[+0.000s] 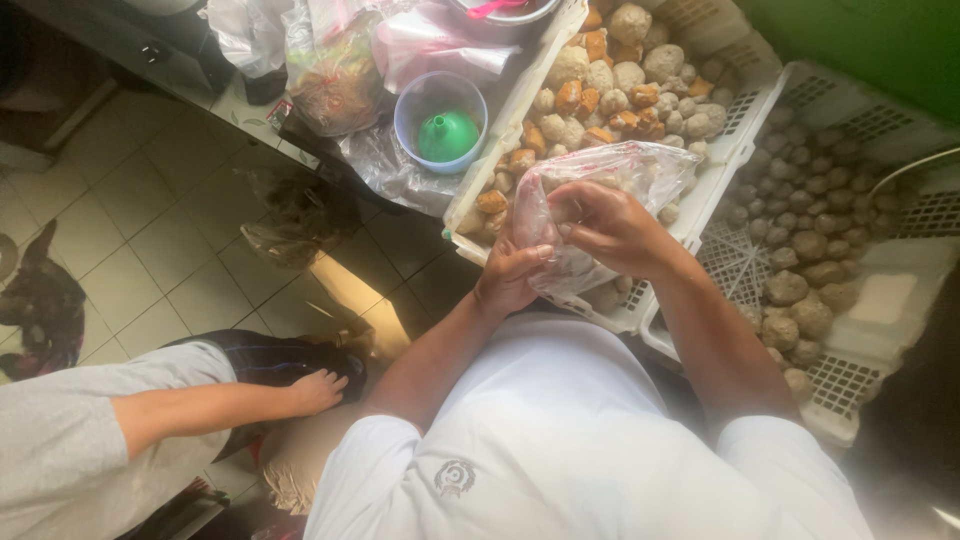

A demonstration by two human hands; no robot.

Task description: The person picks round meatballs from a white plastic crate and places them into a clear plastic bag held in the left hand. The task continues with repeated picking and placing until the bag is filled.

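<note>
Both hands grip a clear bag [610, 175] over the tray [745, 125]: left hand [508, 275] pinches its side, right hand [612, 228] curls, seemingly closed, around its mouth.

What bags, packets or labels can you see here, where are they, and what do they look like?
Clear bag: over the white crate, held by the left hand and right hand; crinkled, see-through.
Filled bag: upper middle on the counter; clear, brownish contents.
Pink-white bag: top centre, crumpled.
White bag: top left, bunched.
Shirt emblem: bottom centre; small, round, dark on white.
No signs or screens.
</note>
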